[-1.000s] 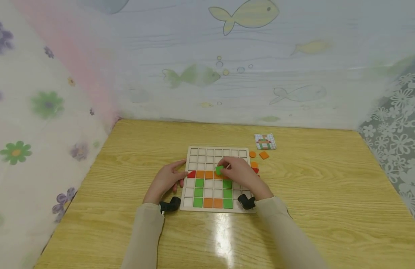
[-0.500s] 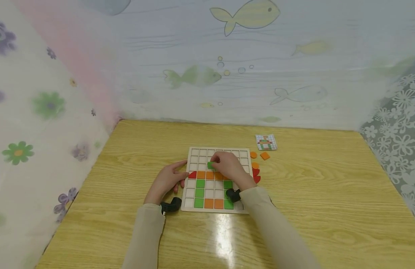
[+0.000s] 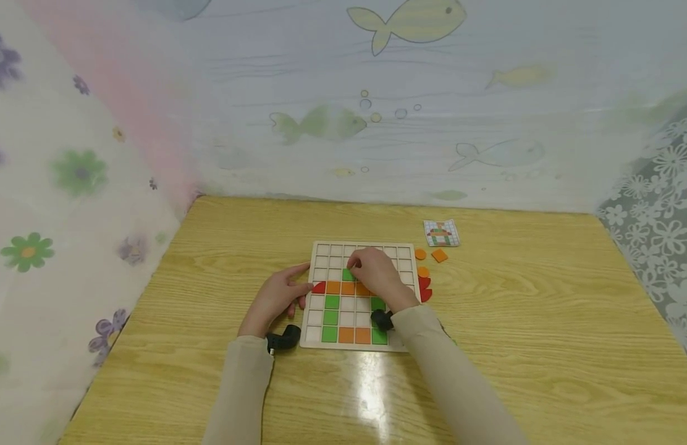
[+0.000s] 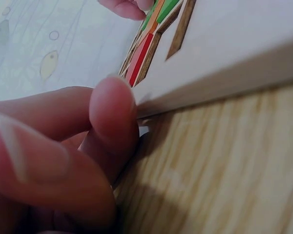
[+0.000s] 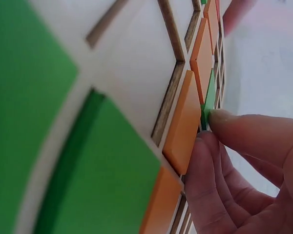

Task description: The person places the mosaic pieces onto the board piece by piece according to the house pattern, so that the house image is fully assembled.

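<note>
A wooden grid board (image 3: 312,341) lies on the table, several cells filled with green, orange and red tiles. My right hand (image 3: 379,278) is over its middle. In the right wrist view, its thumb and finger pinch a green square tile (image 5: 208,100) at a cell just beyond the row of orange tiles (image 5: 181,124). My left hand (image 3: 273,300) rests against the board's left edge, near a red quarter-round tile (image 3: 319,287). The left wrist view has a fingertip touching the board's side by that red tile (image 4: 139,61). My right hand hides part of the orange row.
Right of the board lie orange round tiles (image 3: 420,254), an orange square tile (image 3: 440,255) and red tiles (image 3: 425,294). Behind them is a small pattern card (image 3: 441,233). A curtain printed with fish (image 3: 332,123) stands along the table's back edge.
My right hand has moved left and slightly away from me, bringing the green tile from above the orange row down to a cell behind it. The left hand has stayed put.
</note>
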The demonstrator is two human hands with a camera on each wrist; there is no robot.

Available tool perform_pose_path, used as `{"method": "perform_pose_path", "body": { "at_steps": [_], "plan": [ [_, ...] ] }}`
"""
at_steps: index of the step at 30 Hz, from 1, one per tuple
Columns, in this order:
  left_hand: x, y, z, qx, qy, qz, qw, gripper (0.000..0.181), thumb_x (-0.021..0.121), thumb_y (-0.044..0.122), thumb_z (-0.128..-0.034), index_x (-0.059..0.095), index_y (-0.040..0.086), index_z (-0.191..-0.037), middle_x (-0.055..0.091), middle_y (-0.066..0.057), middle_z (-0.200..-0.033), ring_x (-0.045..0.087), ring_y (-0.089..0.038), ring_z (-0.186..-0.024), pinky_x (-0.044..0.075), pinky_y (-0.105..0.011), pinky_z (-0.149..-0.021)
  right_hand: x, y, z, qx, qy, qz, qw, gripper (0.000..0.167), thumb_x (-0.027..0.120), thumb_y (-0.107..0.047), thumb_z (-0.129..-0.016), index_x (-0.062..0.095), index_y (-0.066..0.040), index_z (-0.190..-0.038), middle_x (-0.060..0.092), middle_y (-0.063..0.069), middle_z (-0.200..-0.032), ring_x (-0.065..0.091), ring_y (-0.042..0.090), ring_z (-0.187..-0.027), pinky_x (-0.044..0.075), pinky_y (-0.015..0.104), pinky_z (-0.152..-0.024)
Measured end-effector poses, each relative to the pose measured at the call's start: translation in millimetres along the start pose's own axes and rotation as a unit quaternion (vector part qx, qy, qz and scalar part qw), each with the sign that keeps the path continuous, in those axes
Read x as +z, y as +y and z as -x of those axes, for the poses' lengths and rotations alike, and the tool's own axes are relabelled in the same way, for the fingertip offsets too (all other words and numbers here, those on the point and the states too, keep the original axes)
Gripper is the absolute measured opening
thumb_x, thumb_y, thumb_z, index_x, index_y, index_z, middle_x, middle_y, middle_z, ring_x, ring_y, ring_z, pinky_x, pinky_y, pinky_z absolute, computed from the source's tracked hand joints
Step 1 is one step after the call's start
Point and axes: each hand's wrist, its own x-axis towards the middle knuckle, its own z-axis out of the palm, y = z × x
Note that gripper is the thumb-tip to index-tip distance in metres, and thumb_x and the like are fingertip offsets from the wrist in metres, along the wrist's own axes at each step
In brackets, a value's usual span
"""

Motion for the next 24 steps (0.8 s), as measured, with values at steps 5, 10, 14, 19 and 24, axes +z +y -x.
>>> {"method": "perform_pose_path", "body": {
  "at_steps": [5, 10, 14, 19, 24],
  "plan": [
    [0.5, 0.1, -0.5, 0.005, 0.000, -0.007, 1.0000, 0.050, 0.061, 0.029, -0.0849, 0.043, 0.033, -0.131, 0.059, -0.012, -0.059, 0.042, -0.016, -0.036, 0.038, -0.029, -0.037, -1, 2, 1.3, 0.002, 0.005, -0.010, 0.9999, 0.010, 0.057, -0.014, -0.086, 0.067, -0.015, -0.089, 0.058, -0.001, -0.087, 0.048, 0.015, -0.076, 0.043, 0.029, -0.070],
    [0.7, -0.2, -0.3, 0.006, -0.002, -0.006, 1.0000, 0.050, 0.061, 0.029, -0.0849, 0.042, 0.032, -0.131, 0.059, -0.013, -0.059, 0.042, -0.016, -0.036, 0.038, -0.029, -0.037, -10, 7, 8.2, 0.007, -0.001, -0.031, 0.9995, 0.013, 0.055, -0.018, -0.088, 0.066, -0.015, -0.093, 0.057, -0.002, -0.090, 0.050, 0.015, -0.078, 0.043, 0.030, -0.072],
    [0.7, -1.1, 0.0, 0.003, -0.001, -0.004, 1.0000, 0.050, 0.061, 0.029, -0.0849, 0.042, 0.035, -0.131, 0.060, -0.013, -0.060, 0.042, -0.017, -0.037, 0.039, -0.029, -0.038, -19, 15, 17.4, -0.008, -0.021, -0.033, 0.9992, 0.014, 0.054, -0.022, -0.089, 0.065, -0.017, -0.097, 0.058, -0.004, -0.090, 0.051, 0.014, -0.080, 0.043, 0.030, -0.073],
    [0.0, -2.0, -0.2, 0.007, -0.001, 0.004, 1.0000, 0.049, 0.061, 0.029, -0.0850, 0.043, 0.034, -0.130, 0.059, -0.014, -0.061, 0.042, -0.016, -0.037, 0.040, -0.030, -0.039, -30, 25, 33.5, -0.038, -0.047, -0.035, 0.9976, 0.018, 0.054, -0.027, -0.089, 0.064, -0.018, -0.101, 0.058, -0.007, -0.088, 0.051, 0.013, -0.079, 0.043, 0.030, -0.072],
    [1.1, -2.2, 1.4, 0.008, -0.004, 0.039, 0.9992, 0.048, 0.062, 0.028, -0.0845, 0.045, 0.033, -0.129, 0.058, -0.016, -0.062, 0.040, -0.016, -0.037, 0.041, -0.031, -0.039, -38, 35, 56.6, -0.046, -0.061, -0.029, 0.9967, 0.019, 0.053, -0.024, -0.090, 0.064, -0.016, -0.103, 0.057, -0.008, -0.086, 0.051, 0.010, -0.077, 0.043, 0.029, -0.070]
  ]
}}
